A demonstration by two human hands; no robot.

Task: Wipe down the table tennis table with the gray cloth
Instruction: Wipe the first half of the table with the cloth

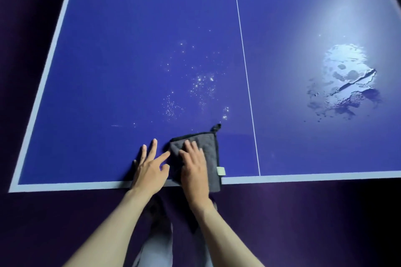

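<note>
Head view looks down on a blue tabletop [130, 50] with pale border lines and a thin white centre line [245, 60] running away from the near edge. No containers in sight. Gray cloth [208, 149], folded to a rough square with dark edging, lies at the near edge just left of the centre line; its near side overhangs the border. A small dark hanging loop [216, 127] sticks out at its far right corner and a pale tag [221, 171] at its right side. Right hand [193, 166] lies flat on the cloth, fingers straight and together, pressing it down. Left hand [150, 163] rests on the tabletop just beside the cloth, fingers spread, forefinger tip touching the cloth's left edge. Fine scattered droplets [199, 84] glint on the left half beyond the cloth. A large wet patch [345, 80], broken and shiny under a bright light reflection, sits on the right half, well apart from the cloth. Dark purple floor [325, 223] below the near edge; both bare forearms reach in from the bottom.
</note>
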